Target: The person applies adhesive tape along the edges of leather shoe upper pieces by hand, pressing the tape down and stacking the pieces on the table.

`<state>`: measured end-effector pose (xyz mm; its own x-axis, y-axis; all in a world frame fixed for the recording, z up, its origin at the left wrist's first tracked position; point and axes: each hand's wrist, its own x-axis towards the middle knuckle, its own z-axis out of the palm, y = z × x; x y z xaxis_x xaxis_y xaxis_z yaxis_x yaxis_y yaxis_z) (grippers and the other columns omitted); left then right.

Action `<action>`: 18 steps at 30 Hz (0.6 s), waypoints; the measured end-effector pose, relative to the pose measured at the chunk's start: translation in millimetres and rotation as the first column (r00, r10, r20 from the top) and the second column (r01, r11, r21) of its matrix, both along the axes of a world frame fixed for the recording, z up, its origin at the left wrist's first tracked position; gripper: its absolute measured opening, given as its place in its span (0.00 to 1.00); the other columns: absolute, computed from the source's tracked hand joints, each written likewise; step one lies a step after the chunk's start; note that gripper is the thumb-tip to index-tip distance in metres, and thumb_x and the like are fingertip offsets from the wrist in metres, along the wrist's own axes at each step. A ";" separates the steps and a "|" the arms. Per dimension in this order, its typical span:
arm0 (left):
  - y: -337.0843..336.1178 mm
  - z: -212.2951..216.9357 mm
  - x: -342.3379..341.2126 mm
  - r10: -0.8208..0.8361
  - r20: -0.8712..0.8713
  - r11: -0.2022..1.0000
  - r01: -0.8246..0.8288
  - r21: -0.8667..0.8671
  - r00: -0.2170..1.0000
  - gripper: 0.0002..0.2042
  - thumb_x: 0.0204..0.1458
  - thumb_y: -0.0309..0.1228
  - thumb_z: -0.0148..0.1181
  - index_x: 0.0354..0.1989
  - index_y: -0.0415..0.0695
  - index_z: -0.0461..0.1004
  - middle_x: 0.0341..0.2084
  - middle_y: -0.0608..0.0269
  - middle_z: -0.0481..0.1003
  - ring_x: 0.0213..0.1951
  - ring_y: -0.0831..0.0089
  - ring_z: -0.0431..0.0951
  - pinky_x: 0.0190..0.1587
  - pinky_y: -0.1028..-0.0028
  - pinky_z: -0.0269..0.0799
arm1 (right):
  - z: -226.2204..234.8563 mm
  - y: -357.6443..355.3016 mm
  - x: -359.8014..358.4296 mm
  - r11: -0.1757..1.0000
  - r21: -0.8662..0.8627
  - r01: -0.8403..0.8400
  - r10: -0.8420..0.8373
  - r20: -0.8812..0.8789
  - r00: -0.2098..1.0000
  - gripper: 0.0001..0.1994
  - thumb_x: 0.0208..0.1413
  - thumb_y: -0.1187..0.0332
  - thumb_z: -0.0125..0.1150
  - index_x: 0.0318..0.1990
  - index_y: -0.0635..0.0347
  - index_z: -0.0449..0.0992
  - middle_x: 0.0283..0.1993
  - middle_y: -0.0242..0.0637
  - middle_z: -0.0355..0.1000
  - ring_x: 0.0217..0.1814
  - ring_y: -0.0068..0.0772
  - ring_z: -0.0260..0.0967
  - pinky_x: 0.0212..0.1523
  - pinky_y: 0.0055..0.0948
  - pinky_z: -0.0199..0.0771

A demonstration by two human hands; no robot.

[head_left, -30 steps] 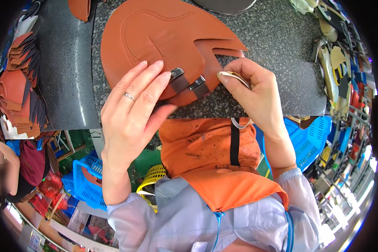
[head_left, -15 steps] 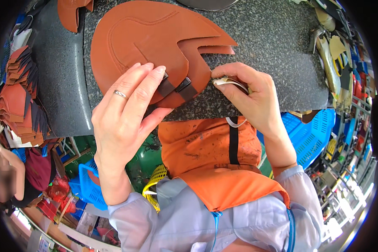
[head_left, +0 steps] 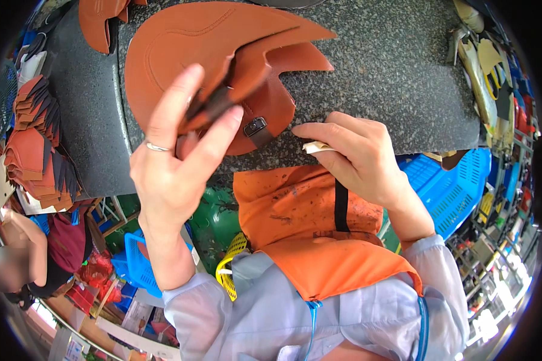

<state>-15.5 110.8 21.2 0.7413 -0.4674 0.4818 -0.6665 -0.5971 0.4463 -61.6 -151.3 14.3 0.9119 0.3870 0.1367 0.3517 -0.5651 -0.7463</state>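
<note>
Two brown leather pieces [head_left: 156, 54], one over the other and stitched with a curved line, lie on the dark speckled worktop [head_left: 379, 66]. My left hand [head_left: 171, 177], wearing a ring, grips the near edge of the upper piece and bends it up; the flap is blurred by motion. On the uncovered lower piece [head_left: 282, 99] a small dark metal fitting [head_left: 255, 126] shows beside a dark strip. Just right of the leather, my right hand [head_left: 364, 159] pinches a small folded cream scrap [head_left: 317, 147] between thumb and fingers.
More brown leather pieces [head_left: 96, 24] lie at the far left, and a fanned stack [head_left: 33, 162] sits at the left edge. Blue baskets [head_left: 457, 192] stand below the worktop on both sides, with a yellow basket [head_left: 226, 265] near my lap. Another person's arm [head_left: 33, 240] shows at left.
My left hand has taken the upper leather piece's near edge and lifted it away from the lower one, uncovering the metal fitting. My right hand has shifted slightly nearer to me with the scrap.
</note>
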 end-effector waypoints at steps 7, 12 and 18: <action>9.7 -1.2 -2.9 -0.083 0.004 0.983 0.082 0.163 0.997 0.30 0.35 0.22 0.76 0.52 0.54 0.81 0.59 0.51 0.74 0.49 0.57 0.83 0.47 0.67 0.83 | 0.5 2.7 2.7 1.000 0.015 0.024 -0.023 -0.007 1.000 0.17 0.52 0.72 0.67 0.51 0.55 0.79 0.28 0.35 0.72 0.27 0.41 0.74 0.27 0.37 0.74; 15.0 -3.2 7.4 -0.032 0.033 0.999 0.032 -0.005 0.999 0.27 0.35 0.22 0.75 0.50 0.55 0.83 0.58 0.51 0.75 0.47 0.57 0.84 0.46 0.69 0.84 | 2.5 4.1 3.3 0.999 -0.028 0.017 -0.017 -0.001 1.000 0.19 0.52 0.71 0.67 0.53 0.55 0.78 0.28 0.35 0.72 0.27 0.41 0.75 0.27 0.37 0.74; -1.2 -13.8 0.8 0.013 -0.005 0.999 -0.013 -0.048 1.000 0.23 0.41 0.22 0.72 0.48 0.60 0.85 0.58 0.53 0.75 0.45 0.61 0.84 0.43 0.70 0.85 | -0.2 5.0 -1.5 0.997 -0.080 0.017 -0.013 0.056 0.998 0.25 0.47 0.76 0.66 0.57 0.59 0.78 0.25 0.36 0.67 0.24 0.39 0.68 0.26 0.36 0.69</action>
